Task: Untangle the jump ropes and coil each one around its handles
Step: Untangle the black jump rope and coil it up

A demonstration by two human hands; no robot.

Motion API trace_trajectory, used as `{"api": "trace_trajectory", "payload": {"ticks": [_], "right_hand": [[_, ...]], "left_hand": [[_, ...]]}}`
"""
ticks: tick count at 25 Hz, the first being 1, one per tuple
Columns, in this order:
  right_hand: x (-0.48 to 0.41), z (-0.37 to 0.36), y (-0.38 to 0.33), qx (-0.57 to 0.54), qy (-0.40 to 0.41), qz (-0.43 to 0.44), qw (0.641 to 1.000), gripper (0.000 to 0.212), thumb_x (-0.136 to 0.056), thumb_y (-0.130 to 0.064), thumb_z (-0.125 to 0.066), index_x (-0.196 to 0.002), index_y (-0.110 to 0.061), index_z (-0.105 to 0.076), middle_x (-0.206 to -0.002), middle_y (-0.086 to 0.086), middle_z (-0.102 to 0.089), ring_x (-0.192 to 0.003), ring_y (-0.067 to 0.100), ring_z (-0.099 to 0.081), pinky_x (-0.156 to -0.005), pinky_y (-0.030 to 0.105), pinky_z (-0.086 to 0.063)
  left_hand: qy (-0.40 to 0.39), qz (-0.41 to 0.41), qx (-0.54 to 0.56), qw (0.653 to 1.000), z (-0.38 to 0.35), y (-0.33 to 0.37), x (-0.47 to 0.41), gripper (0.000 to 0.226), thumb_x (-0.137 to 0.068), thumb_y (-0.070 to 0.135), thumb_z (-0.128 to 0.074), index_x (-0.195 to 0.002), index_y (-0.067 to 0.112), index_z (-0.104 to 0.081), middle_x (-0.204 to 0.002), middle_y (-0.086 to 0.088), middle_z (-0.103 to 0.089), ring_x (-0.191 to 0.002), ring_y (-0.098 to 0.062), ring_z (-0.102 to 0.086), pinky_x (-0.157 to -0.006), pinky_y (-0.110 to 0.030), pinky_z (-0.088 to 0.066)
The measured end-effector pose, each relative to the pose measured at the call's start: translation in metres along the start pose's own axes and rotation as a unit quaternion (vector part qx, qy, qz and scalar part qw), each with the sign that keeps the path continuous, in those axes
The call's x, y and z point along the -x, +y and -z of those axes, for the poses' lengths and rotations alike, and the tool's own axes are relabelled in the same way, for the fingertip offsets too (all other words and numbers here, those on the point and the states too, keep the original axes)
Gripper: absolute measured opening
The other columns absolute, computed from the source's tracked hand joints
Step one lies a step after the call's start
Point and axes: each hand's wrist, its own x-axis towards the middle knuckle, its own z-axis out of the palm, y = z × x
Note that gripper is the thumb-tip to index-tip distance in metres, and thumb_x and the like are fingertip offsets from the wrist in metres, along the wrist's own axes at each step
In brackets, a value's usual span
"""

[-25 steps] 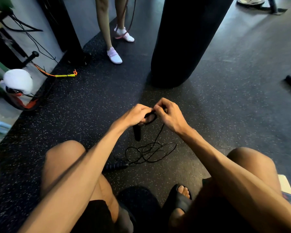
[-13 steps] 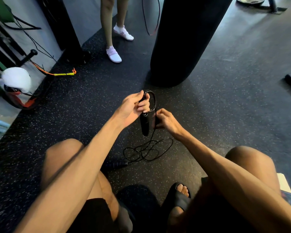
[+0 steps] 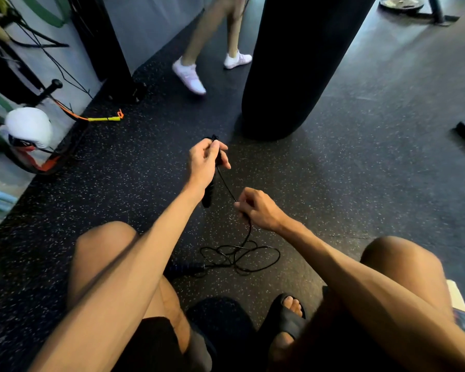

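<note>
**Hands part, cord drawn taut**

Since half a second ago the left hand (image 3: 205, 159) has risen, fingers wrapped round one black handle (image 3: 207, 196). The right hand (image 3: 258, 208) pinches the jump rope (image 3: 226, 184). Its slack lies looped on the floor (image 3: 333, 183) beside the second handle (image 3: 185, 268).

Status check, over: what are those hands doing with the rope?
Left hand grips a handle. Right hand pinches the rope below it. Slack lies tangled on floor beside second handle. Punching bag ahead, apart.
</note>
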Motion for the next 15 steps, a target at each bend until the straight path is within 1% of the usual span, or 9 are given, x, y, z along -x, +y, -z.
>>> {"api": "trace_trajectory", "payload": {"ticks": [2, 3, 5, 7, 9, 11, 12, 14, 15], "right_hand": [[0.001, 0.004, -0.009, 0.046, 0.013, 0.051, 0.998, 0.015, -0.098, -0.021, -0.057, -0.085, -0.012, -0.057, -0.064, -0.007, -0.060, -0.053, 0.001, -0.053, -0.052, 0.020, -0.043], [0.003, 0.006, -0.013, 0.056, 0.019, 0.073, 0.996, 0.015, -0.098, -0.021, -0.056, -0.087, -0.013, -0.059, -0.064, -0.008, -0.058, -0.053, 0.001, -0.050, -0.051, 0.018, -0.040], [0.004, 0.009, -0.019, 0.064, 0.039, 0.106, 0.992, 0.013, -0.099, -0.021, -0.053, -0.089, -0.015, -0.059, -0.067, -0.010, -0.055, -0.055, 0.003, -0.048, -0.051, 0.020, -0.037], [0.004, 0.015, -0.025, 0.056, 0.069, 0.136, 0.987, 0.014, -0.101, -0.018, -0.051, -0.089, -0.018, -0.058, -0.070, -0.012, -0.055, -0.058, 0.004, -0.047, -0.053, 0.022, -0.037], [0.003, 0.025, -0.029, 0.041, 0.103, 0.163, 0.980, 0.017, -0.101, -0.016, -0.050, -0.086, -0.018, -0.058, -0.075, -0.011, -0.060, -0.064, 0.006, -0.052, -0.057, 0.024, -0.041], [0.000, 0.033, -0.029, 0.042, 0.135, 0.171, 0.975, 0.018, -0.101, -0.017, -0.050, -0.087, -0.012, -0.060, -0.079, -0.005, -0.064, -0.070, 0.007, -0.056, -0.062, 0.026, -0.044], [-0.002, 0.036, -0.027, 0.044, 0.148, 0.172, 0.973, 0.018, -0.101, -0.017, -0.051, -0.088, -0.010, -0.061, -0.078, -0.004, -0.063, -0.071, 0.005, -0.056, -0.063, 0.023, -0.042], [-0.004, 0.039, -0.023, 0.038, 0.166, 0.158, 0.973, 0.016, -0.100, -0.021, -0.055, -0.090, -0.009, -0.061, -0.075, -0.009, -0.059, -0.067, 0.001, -0.053, -0.061, 0.015, -0.037], [-0.004, 0.040, -0.021, 0.027, 0.173, 0.147, 0.974, 0.017, -0.099, -0.024, -0.057, -0.090, -0.010, -0.059, -0.073, -0.008, -0.057, -0.064, 0.001, -0.050, -0.059, 0.015, -0.037]], "left_hand": [[-0.011, -0.029, -0.075, 0.997, 0.000, -0.002, 0.000, 0.028, -0.102, 0.014, -0.044, -0.091, -0.003, -0.062, -0.063, -0.007, -0.063, -0.054, -0.016, -0.063, -0.061, -0.029, -0.054], [-0.029, -0.033, -0.106, 0.993, 0.000, -0.003, -0.001, 0.028, -0.102, 0.014, -0.044, -0.090, -0.002, -0.062, -0.064, -0.008, -0.064, -0.053, -0.014, -0.064, -0.058, -0.027, -0.054], [-0.073, -0.024, -0.159, 0.984, -0.001, -0.005, 0.003, 0.028, -0.102, 0.015, -0.046, -0.088, -0.003, -0.063, -0.065, -0.010, -0.065, -0.052, -0.011, -0.063, -0.055, -0.024, -0.054], [-0.120, -0.009, -0.202, 0.972, -0.001, -0.006, 0.006, 0.028, -0.100, 0.016, -0.049, -0.084, 0.000, -0.065, -0.064, -0.008, -0.065, -0.055, -0.014, -0.063, -0.057, -0.030, -0.056], [-0.187, 0.023, -0.246, 0.951, -0.003, -0.002, 0.011, 0.029, -0.101, 0.019, -0.048, -0.081, 0.006, -0.064, -0.061, -0.005, -0.064, -0.053, -0.014, -0.062, -0.056, -0.028, -0.052], [-0.240, 0.076, -0.219, 0.943, -0.007, 0.002, 0.014, 0.031, -0.102, 0.018, -0.044, -0.083, 0.005, -0.064, -0.059, -0.007, -0.058, -0.047, -0.015, -0.055, -0.051, -0.027, -0.045], [-0.256, 0.112, -0.179, 0.943, -0.009, 0.003, 0.015, 0.032, -0.103, 0.019, -0.043, -0.087, 0.000, -0.064, -0.056, -0.007, -0.053, -0.044, -0.015, -0.049, -0.049, -0.027, -0.041], [-0.288, 0.168, -0.114, 0.936, -0.011, 0.004, 0.017, 0.038, -0.105, 0.024, -0.040, -0.090, -0.004, -0.061, -0.049, 0.000, -0.047, -0.041, -0.011, -0.038, -0.048, -0.029, -0.032], [-0.303, 0.182, -0.095, 0.931, -0.011, 0.005, 0.018, 0.039, -0.105, 0.027, -0.039, -0.090, -0.003, -0.060, -0.046, 0.004, -0.044, -0.040, -0.009, -0.034, -0.049, -0.028, -0.030]]}}
